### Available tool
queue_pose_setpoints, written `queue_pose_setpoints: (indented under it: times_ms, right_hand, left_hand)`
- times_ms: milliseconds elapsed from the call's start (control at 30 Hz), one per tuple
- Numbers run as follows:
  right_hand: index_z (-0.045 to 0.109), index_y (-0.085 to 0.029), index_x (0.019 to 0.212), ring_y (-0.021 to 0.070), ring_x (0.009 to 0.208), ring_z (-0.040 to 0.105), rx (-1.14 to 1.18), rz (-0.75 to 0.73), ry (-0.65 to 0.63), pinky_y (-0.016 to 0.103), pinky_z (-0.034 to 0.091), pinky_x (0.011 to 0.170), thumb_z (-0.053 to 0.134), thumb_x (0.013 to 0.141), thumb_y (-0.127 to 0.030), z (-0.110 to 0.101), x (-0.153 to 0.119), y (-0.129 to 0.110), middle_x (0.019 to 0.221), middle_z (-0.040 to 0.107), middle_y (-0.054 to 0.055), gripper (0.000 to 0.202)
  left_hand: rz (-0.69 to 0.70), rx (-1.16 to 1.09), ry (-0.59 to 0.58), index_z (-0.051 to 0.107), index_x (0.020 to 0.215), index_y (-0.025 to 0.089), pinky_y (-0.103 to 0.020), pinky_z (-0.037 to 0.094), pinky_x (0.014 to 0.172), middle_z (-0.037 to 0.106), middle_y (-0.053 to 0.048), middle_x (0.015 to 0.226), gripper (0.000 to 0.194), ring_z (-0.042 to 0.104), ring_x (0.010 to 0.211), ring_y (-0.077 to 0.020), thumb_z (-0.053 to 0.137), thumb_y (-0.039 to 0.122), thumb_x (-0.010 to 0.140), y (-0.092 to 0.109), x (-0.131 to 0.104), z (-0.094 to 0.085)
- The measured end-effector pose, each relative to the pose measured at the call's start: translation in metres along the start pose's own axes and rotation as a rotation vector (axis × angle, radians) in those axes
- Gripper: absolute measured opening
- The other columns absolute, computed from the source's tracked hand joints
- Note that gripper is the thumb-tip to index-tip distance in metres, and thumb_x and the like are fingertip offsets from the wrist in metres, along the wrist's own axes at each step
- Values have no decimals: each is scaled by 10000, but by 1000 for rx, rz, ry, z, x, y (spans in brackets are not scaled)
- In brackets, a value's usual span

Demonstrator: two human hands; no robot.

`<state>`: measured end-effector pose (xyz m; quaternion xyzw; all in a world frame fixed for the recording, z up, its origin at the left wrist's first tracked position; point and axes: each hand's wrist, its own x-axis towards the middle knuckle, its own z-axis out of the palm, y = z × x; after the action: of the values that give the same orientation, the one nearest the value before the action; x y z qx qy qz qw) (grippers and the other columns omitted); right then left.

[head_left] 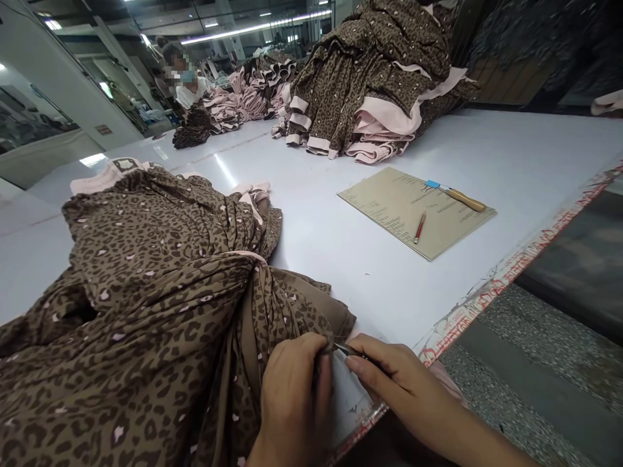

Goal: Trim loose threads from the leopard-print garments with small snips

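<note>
Working at the near edge of a white table, two bare hands meet over the corner of a leopard-print garment. The left hand is curled, its fingers drawn narrow upon the garment's hem; the exact grip is partly hidden by the hand itself and blurred. The garment lies in front of these fingers and spreads to their left in deep folds, gathered near its middle by a pale pink strip. The right hand holds a small pointed metal tool, pinched between thumb and forefinger. The tool's blade projects beyond these fingertips toward the left hand, its point just beside the left fingertips; whether it touches the cloth cannot be told.

Beyond the right hand, a printed brown card lies flat on the table, bearing a red pen and a wooden-handled tool with a blue piece at its far end. Farther back stands a tall heap of leopard-print garments with pink trim; to its left, a second pile lies near a seated or standing person. Red-printed tape borders the table's edge.
</note>
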<state>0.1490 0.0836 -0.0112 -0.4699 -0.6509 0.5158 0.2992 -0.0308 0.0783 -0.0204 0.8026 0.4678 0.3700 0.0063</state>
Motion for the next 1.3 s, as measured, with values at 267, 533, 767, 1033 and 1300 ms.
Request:
queue_pose_setpoints:
  times_ms: [267,533,767,1033,1300]
  right_hand:
    - [543,-207,813,145,628,488,-64,36,29,228,385,564,406,951,-442,2,3,4,682,511,-27,304]
    - [551,-207,810,150,617,548,-180,-136,87,236,394,583,369,980,-381,10,15,-1,681,579,-14,303]
    - [568,-193,848,164,607,580,-393,-245,141,254,363,579,408,977,-372,12,13,-4,676,623,5,273]
    - [550,-210,816,153,601,558,-246,-161,126,239,372,560,380,979,-370,10,13,2,668,598,-12,285]
    - [549,-202,844,151,570,521,-238,-191,103,241,364,547,392,974,-396,13,16,3,649,565,-19,281]
  left_hand:
    - [-359,-264,-83,675,983,238,-242,560,704,753,-4,880,200,702,800,-156,548,155,853,5,15,-12]
    - [-537,-434,-100,728,911,245,-217,573,701,769,6,848,167,718,770,-157,599,195,819,2,20,-17]
    - [-588,-512,-143,735,904,256,-208,551,732,762,12,846,168,709,819,-156,606,197,815,1,19,-17]
    - [-821,-643,-234,683,965,179,-195,425,483,601,38,543,225,555,500,-111,576,341,850,2,27,-24]
    - [-1008,-867,-240,618,1039,134,-185,347,500,520,79,385,327,439,405,-74,589,393,842,-9,30,-29]
